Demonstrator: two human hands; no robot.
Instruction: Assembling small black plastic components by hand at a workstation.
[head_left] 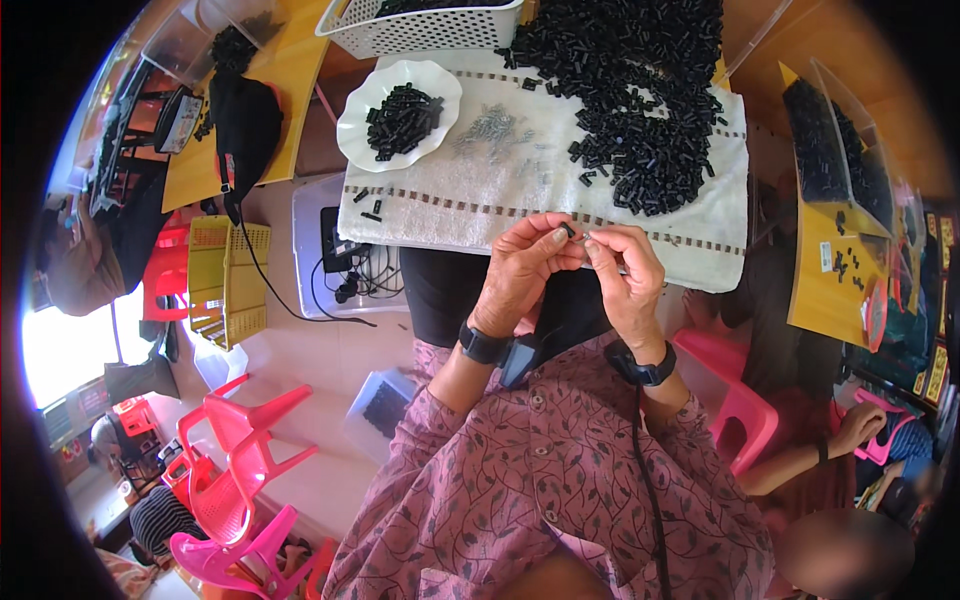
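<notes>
My left hand [520, 268] pinches a small black plastic piece [568, 230] between thumb and fingertips, just over the table's near edge. Close beside it, my right hand [628, 272] is closed in a pinch; a tiny pale bit shows at its fingertips, too small to name. Ahead lies a white towel [440, 222] with brown dashed stripes. A big heap of black plastic pieces [650, 130] covers its right and far side. Small shiny metal parts [492, 128] are scattered in the middle. Similar black pieces fill a white scalloped plate [352, 140] on the left.
A white perforated basket [420, 35] stands at the far edge. Left are a yellow crate [228, 285], pink chairs [235, 430] and a clear bin with cables [310, 270]. To the right, a co-worker's arm [800, 465] shows near a pink chair [745, 415] and another table [825, 290].
</notes>
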